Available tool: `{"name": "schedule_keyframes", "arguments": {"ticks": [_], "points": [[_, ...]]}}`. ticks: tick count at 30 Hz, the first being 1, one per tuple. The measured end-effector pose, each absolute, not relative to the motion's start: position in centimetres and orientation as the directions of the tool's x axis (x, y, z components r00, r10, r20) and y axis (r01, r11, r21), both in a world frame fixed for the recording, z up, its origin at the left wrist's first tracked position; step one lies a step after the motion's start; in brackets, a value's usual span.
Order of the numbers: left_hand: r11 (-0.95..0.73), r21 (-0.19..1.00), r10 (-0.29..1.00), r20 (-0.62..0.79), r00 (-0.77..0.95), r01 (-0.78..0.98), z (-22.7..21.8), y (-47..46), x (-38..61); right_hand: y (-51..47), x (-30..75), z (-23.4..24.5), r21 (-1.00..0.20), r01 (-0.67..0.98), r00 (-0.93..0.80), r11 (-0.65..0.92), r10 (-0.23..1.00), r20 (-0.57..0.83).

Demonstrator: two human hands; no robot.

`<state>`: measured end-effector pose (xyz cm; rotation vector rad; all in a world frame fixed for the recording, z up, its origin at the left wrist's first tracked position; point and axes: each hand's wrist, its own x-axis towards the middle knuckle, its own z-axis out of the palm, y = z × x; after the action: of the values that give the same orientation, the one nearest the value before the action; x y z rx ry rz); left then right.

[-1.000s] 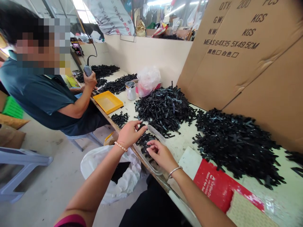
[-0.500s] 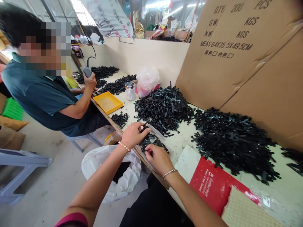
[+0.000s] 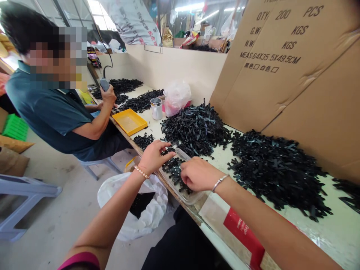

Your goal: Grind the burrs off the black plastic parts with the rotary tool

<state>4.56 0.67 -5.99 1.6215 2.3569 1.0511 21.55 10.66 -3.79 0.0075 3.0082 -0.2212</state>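
Note:
A clear plastic tray (image 3: 194, 198) at the table's front edge holds small black strip-like pieces (image 3: 173, 168) with shiny dots. My left hand (image 3: 154, 156) is over the tray's left end, thumb and fingers closed around what looks like a black strip, partly hidden by the fingers. Over the right part of the tray, my right hand (image 3: 200, 174) has its fingers curled down against the pieces; what is in its fingertips, if anything, is hidden. Behind the tray rises a large pile of black strips (image 3: 197, 127).
Another black pile (image 3: 278, 168) lies at right, before a big cardboard sheet (image 3: 270, 75). Further left are a yellow tray (image 3: 129, 122), a mug (image 3: 156, 108) and a seated co-worker (image 3: 50, 108) gripping a grey tool (image 3: 104, 84). Below the edge hangs a white bag (image 3: 118, 202).
My right hand has moved right and slightly up, turning palm down over the tray's right part. My left hand has shifted slightly left and up.

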Motion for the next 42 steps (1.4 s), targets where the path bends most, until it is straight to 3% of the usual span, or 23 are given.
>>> {"name": "schedule_keyframes", "arguments": {"ticks": [4,7,8,10,13,15,18,27,35,38,42], "points": [[0.198,0.598,0.868,0.262,-0.423,0.777,-6.0,0.5,5.0,9.6,18.8,-6.0,-0.186,-0.078,-0.959,0.979,-0.125,-0.254],[0.209,0.617,0.865,0.245,-0.437,0.759,-6.3,0.1,4.9,9.9,18.3,-7.5,-0.373,-0.152,-0.976,0.915,-0.199,-0.092],[0.218,0.618,0.861,0.243,-0.447,0.756,-6.4,0.0,4.8,10.2,18.6,-7.8,-0.457,-0.157,-0.985,0.875,-0.172,0.009],[0.232,0.614,0.848,0.252,-0.466,0.754,-6.8,-0.3,4.4,10.9,20.1,-8.0,-0.598,-0.118,-0.981,0.793,-0.001,0.192],[0.238,0.641,0.809,0.285,-0.514,0.730,-7.8,-0.5,3.9,11.2,23.3,-8.5,-0.689,0.071,-0.921,0.721,0.313,0.233],[0.244,0.685,0.765,0.299,-0.570,0.686,-8.7,-0.4,3.8,10.5,24.9,-9.2,-0.687,0.210,-0.903,0.696,0.407,0.136],[0.256,0.747,0.694,0.299,-0.655,0.613,-10.1,0.0,4.0,8.6,25.7,-10.4,-0.643,0.301,-0.903,0.705,0.428,0.047],[0.184,0.928,0.617,0.146,-0.773,0.323,-12.9,0.8,4.7,7.1,22.9,-10.8,-0.462,0.459,-0.844,0.759,0.535,0.042],[0.054,0.981,0.568,0.123,-0.814,0.186,-14.1,1.5,5.3,7.1,22.3,-11.0,-0.327,0.497,-0.850,0.804,0.527,0.004],[0.007,0.989,0.557,0.118,-0.822,0.146,-14.4,1.7,5.4,7.2,22.3,-11.2,-0.359,0.492,-0.844,0.793,0.535,0.027],[-0.016,0.994,0.544,0.100,-0.833,0.109,-14.7,2.1,5.5,7.8,22.2,-12.0,-0.518,0.427,-0.844,0.741,0.533,0.066]]}}
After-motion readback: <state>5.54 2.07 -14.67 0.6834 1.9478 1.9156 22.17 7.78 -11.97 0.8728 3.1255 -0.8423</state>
